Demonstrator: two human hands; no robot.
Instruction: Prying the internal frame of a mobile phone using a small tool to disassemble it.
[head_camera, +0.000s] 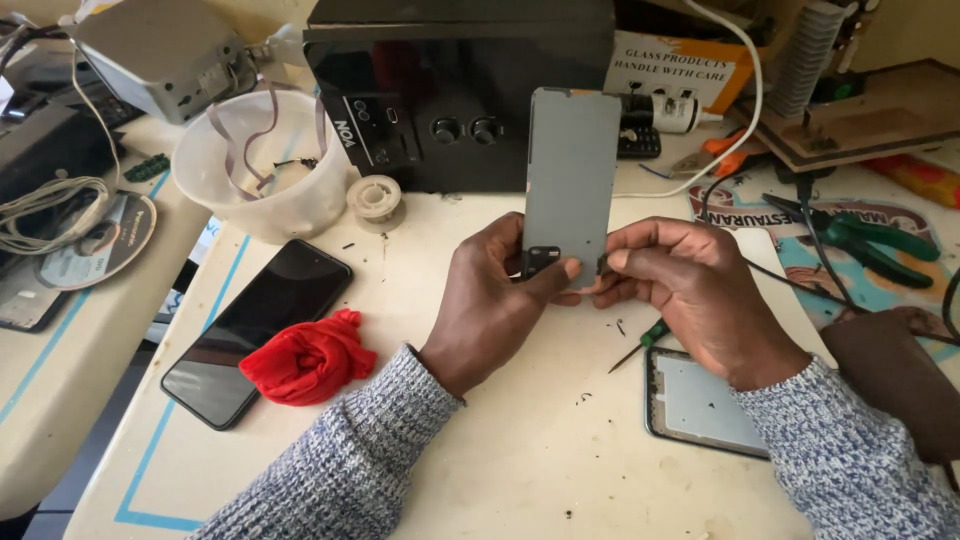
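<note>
Both hands hold grey back cover (572, 170) upright above desk (480, 440): left hand (497, 290) pinches bottom edge by camera cutout, right hand (680, 280) fingers clenched on lower right corner. Step looks like cover inspection; next move needs firm edge grip.

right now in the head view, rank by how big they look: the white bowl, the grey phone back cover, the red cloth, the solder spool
1. white bowl
2. grey phone back cover, held nearer the camera, so its rank is unsure
3. red cloth
4. solder spool
</note>
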